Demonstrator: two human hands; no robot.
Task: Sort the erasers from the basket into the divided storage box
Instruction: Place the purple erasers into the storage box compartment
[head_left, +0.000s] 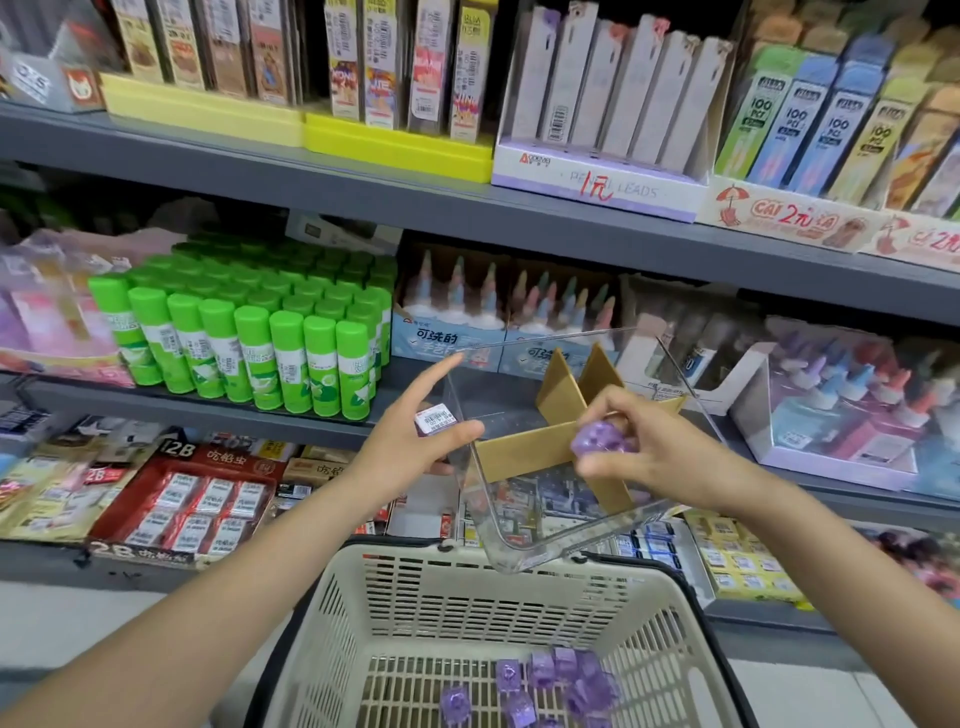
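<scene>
A clear plastic storage box (519, 540) with brown cardboard dividers (524, 452) is held tilted above the basket. My left hand (415, 441) grips its left wall, thumb on the inside by a barcode sticker, index finger stretched out. My right hand (644, 447) pinches a purple eraser (597, 439) over the dividers inside the box. Below, a cream slotted shopping basket (467, 587) holds several purple erasers (550, 680) on its bottom.
Grey store shelves (311, 176) stand right behind the box. Green glue sticks (260, 338) fill the middle shelf at left, pastel glue bottles (841, 395) sit at right, and 2B eraser packs (192, 509) lie on the lower shelf. Pencil lead boxes line the top shelf.
</scene>
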